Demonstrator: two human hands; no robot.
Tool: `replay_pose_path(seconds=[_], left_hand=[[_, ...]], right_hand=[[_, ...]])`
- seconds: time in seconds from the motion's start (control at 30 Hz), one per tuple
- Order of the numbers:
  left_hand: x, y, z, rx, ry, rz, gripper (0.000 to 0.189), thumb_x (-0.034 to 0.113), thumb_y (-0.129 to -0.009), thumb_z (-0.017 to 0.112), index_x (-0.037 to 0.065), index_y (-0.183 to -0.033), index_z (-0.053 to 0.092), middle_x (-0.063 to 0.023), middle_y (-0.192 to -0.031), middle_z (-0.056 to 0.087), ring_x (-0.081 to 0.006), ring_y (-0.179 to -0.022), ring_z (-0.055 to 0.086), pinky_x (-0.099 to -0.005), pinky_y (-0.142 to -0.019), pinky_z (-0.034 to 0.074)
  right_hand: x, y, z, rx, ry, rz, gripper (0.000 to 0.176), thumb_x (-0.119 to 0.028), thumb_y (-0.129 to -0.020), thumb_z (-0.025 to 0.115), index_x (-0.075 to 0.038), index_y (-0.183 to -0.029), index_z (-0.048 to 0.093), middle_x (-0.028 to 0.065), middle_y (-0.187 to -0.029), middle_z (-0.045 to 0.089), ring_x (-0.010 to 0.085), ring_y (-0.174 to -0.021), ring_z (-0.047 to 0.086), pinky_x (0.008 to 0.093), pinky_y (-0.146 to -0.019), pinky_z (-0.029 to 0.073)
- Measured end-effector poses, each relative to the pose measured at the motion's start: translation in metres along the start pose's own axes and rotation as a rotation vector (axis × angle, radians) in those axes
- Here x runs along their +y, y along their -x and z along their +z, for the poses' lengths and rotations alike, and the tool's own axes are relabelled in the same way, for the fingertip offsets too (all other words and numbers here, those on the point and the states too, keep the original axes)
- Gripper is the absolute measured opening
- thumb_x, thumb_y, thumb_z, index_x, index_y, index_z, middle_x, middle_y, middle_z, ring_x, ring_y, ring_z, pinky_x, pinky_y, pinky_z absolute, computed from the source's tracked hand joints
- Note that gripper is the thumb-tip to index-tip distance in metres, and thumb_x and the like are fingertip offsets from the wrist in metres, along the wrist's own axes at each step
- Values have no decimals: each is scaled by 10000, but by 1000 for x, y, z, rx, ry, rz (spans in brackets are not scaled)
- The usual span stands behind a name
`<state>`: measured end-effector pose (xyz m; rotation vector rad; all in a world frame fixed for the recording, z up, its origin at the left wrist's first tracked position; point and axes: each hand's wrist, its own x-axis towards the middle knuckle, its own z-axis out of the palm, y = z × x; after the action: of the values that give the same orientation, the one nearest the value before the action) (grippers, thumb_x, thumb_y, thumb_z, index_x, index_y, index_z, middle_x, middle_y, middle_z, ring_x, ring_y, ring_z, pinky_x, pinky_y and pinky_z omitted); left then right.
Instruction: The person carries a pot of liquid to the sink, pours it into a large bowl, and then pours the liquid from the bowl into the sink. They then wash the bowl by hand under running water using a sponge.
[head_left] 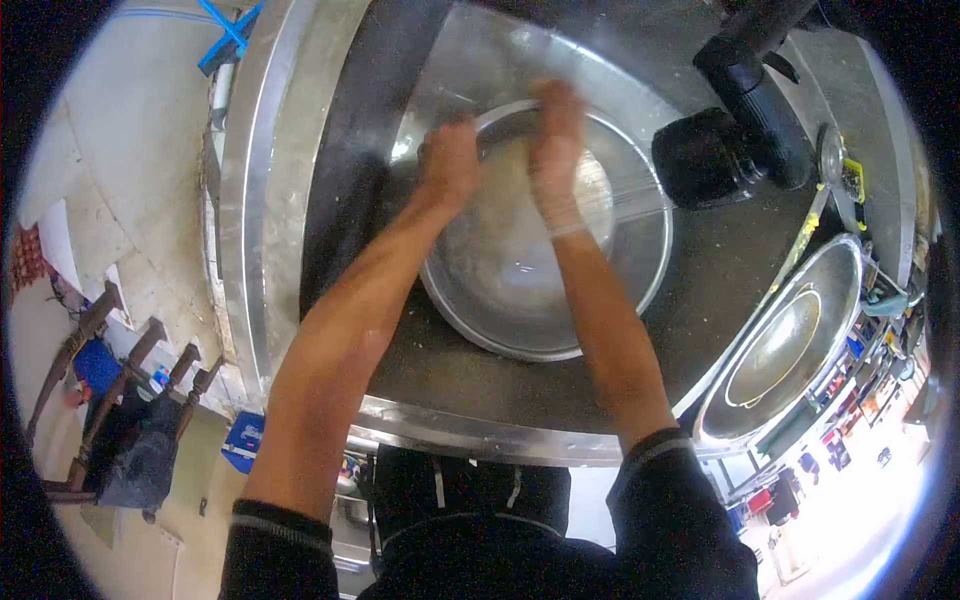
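A round metal bowl (640, 290) sits in the metal sink (400, 340), with cloudy water inside it. My left hand (450, 165) is closed at the bowl's upper left rim. Over the bowl's far side is my right hand (558, 150), smeared by motion. A small yellowish patch shows at its fingertips, too blurred to name. Fine jets of water run from a black spray head (705, 158) on the right, across my right wrist and into the bowl.
A shiny flat-sided metal surface (470, 50) lies behind the bowl. To the right, a wide metal pan (785, 345) leans beyond the sink edge. A yellow sponge (853, 180) rests at the far right. Dark wooden chair legs (110, 390) stand on the left.
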<state>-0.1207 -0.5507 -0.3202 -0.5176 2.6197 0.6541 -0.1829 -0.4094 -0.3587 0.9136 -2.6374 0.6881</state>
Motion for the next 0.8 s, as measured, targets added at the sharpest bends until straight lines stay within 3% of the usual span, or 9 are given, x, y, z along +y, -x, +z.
replay_pose_path(seconds=[0.1, 0.3, 0.33, 0.4, 0.5, 0.57, 0.6, 0.67, 0.8], left_hand=[[7, -12, -6, -64, 19, -8, 209, 137, -834, 702, 41, -1018, 675, -212, -964, 720, -386, -932, 712, -479, -814, 579], [38, -57, -10, -96, -80, 230, 281, 136, -834, 702, 24, -1088, 664, -240, -981, 710, -383, -920, 713, -473, -808, 581], [48, -63, -9, -82, -57, 304, 272, 133, -835, 699, 23, -1082, 672, -241, -978, 709, -386, -921, 711, -472, -812, 579], [51, -75, 2, -46, -38, 449, 257, 127, -837, 692, 20, -1070, 689, -244, -971, 708, -392, -923, 707, -471, -819, 576], [27, -54, 12, 36, 218, 420, 209, 141, -819, 706, 18, -987, 723, -239, -960, 711, -401, -931, 701, -478, -835, 569], [16, -5, -8, -107, 238, 196, 221, 153, -800, 722, 14, -972, 724, -240, -966, 710, -402, -937, 697, -486, -847, 562], [11, 9, -15, -177, 242, 83, 228, 159, -791, 730, 12, -964, 725, -241, -969, 709, -403, -940, 696, -489, -852, 559], [3, 8, 5, -180, 174, 85, 235, 173, -798, 721, 8, -965, 719, -248, -970, 706, -402, -935, 696, -499, -858, 552], [8, -30, 1, -107, 77, 237, 236, 163, -814, 694, 2, -985, 699, -251, -953, 704, -403, -932, 696, -502, -855, 551]], right_hand=[[23, 11, -1, -30, -27, 10, 394, -53, -882, 605, 67, -1257, 581, 251, -1312, 590, 368, -1262, 551, 480, -1101, 414], [84, 34, -7, 244, 78, 235, 389, -112, -906, 564, 74, -1247, 568, 229, -1278, 601, 391, -1268, 535, 521, -1109, 389], [80, 34, 11, 203, -24, 299, 390, -128, -921, 547, 66, -1259, 562, 225, -1276, 601, 390, -1266, 536, 527, -1118, 377], [25, -8, -8, 99, -68, 151, 375, -115, -966, 456, 24, -1304, 544, 197, -1306, 590, 382, -1266, 537, 500, -1156, 332], [36, 14, -16, 96, -35, 127, 367, -113, -984, 423, 5, -1309, 548, 170, -1328, 583, 370, -1282, 523, 463, -1179, 304], [89, 69, 14, 155, -163, 384, 426, -234, -972, 504, 3, -1323, 549, 188, -1362, 563, 374, -1323, 486, 459, -1163, 332], [79, 67, -3, 156, -79, 406, 455, -258, -959, 528, 2, -1332, 547, 194, -1375, 553, 376, -1328, 482, 461, -1157, 340], [57, 69, 3, 220, 47, 445, 522, -242, -879, 621, 3, -1335, 555, 210, -1405, 530, 387, -1317, 494, 458, -1119, 393], [9, 17, 7, 15, -104, 171, 529, -127, -802, 658, -7, -1311, 576, 216, -1394, 533, 375, -1292, 517, 458, -1084, 431]])
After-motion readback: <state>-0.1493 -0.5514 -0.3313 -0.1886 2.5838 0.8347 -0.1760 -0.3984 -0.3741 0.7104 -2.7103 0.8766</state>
